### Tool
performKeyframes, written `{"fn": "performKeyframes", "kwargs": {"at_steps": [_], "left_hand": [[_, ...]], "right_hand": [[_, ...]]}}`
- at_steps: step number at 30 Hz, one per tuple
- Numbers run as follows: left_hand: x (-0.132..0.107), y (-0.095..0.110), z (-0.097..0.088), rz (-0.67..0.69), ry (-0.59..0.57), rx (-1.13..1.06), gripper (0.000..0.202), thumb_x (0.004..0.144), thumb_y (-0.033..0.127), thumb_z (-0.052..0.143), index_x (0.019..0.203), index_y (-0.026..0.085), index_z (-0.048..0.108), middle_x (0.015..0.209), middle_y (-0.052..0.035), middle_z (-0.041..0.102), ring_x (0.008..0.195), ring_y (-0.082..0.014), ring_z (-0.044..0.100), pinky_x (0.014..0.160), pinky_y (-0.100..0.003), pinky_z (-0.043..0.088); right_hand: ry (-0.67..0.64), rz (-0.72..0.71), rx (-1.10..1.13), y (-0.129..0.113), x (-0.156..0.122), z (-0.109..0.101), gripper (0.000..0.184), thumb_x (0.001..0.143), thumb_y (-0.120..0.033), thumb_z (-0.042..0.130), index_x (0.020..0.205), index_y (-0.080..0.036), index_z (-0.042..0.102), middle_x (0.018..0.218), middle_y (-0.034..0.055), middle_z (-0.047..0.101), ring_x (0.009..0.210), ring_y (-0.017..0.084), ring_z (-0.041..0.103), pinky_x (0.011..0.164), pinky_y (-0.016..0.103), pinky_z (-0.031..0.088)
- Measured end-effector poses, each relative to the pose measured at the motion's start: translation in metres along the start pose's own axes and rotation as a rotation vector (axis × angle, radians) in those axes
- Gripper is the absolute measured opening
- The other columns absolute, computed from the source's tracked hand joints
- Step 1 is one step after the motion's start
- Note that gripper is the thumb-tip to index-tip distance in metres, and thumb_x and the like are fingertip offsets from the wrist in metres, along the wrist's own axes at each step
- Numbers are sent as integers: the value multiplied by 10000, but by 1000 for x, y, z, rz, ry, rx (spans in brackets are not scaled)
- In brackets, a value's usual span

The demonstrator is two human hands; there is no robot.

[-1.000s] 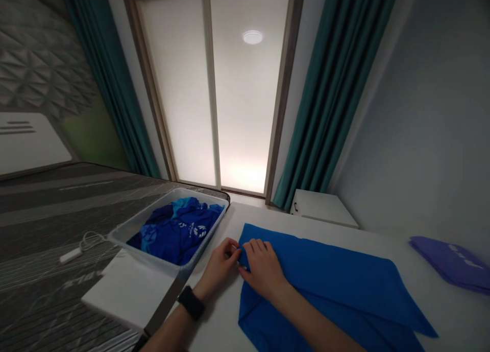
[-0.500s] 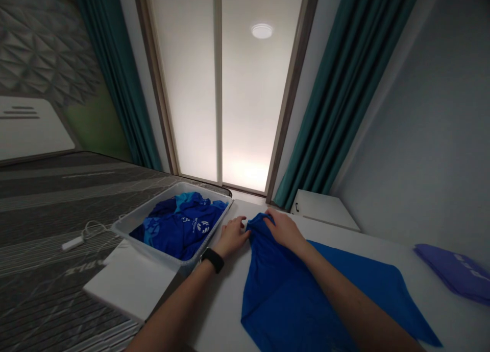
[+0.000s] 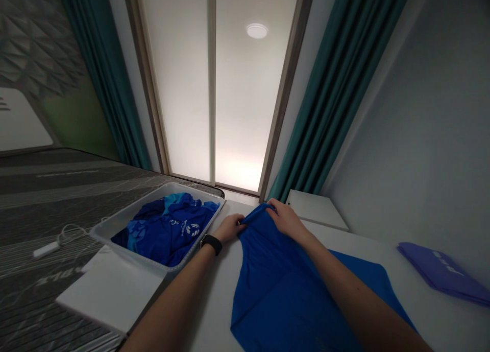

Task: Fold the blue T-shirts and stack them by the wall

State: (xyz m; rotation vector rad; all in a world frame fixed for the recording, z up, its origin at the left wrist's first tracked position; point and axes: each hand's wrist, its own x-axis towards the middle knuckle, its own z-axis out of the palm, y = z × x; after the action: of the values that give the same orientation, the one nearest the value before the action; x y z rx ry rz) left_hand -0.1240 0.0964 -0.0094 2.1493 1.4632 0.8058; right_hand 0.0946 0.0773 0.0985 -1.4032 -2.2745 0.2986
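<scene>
A bright blue garment (image 3: 275, 285) lies spread on a white table (image 3: 214, 311) in front of me. My left hand (image 3: 228, 228), with a dark watch on its wrist, pinches the garment's far left corner. Just to the right, my right hand (image 3: 285, 219) grips the same far edge, its fingers closed over the cloth. Both arms reach forward across the garment, and the cloth is stretched between the two hands.
A clear plastic bin (image 3: 115, 227) holding several blue shirts with white print stands left of the hands. A folded purple garment (image 3: 440, 275) lies at the table's right. A white cabinet (image 3: 317, 211) stands beyond. A mattress (image 3: 46, 198) with a white cable lies left.
Both hands have moved away from me, carrying the garment's edge to the far side of the table. The cloth now lies narrower and stretched toward the window.
</scene>
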Motion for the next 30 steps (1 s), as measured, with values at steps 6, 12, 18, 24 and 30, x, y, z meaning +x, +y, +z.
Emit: {"fn": "performKeyframes", "kwargs": {"at_steps": [6,12,18,24,30], "left_hand": [[2,-5,-1,38,15,-17,141,783,193,583,848,167,706,811,-23,644,690,-150,563,674,-243,428],[-3,-8,-5,45,26,-25,242,734,76,531,865,165,714,823,-26,657,717,-142,579,690,-230,445],[-11,-7,-6,25,54,-8,291,737,42,513,885,167,729,830,-35,663,695,-140,579,712,-245,463],[-16,-8,-6,20,64,-19,310,768,40,506,927,176,735,849,-38,668,722,-145,592,729,-248,469],[-16,-12,-3,-8,83,-55,298,769,55,511,928,167,736,857,-44,679,765,-159,609,745,-257,477]], "right_hand": [[-4,-94,-51,-10,-11,-4,165,968,-243,448,1040,-214,594,1016,50,674,946,191,613,783,277,396],[-140,-252,-211,-48,-47,18,116,956,-215,515,1053,-218,580,1026,36,677,907,187,629,746,273,392],[-184,-370,-329,-65,-81,80,63,900,-189,614,956,-197,585,926,26,683,860,192,623,755,310,389],[-38,-409,-320,-58,-96,110,133,864,-108,617,925,-215,567,878,5,636,820,195,588,736,332,388],[32,-361,-305,-52,-103,106,150,843,-89,605,892,-218,547,876,13,603,807,201,547,711,334,377]]}}
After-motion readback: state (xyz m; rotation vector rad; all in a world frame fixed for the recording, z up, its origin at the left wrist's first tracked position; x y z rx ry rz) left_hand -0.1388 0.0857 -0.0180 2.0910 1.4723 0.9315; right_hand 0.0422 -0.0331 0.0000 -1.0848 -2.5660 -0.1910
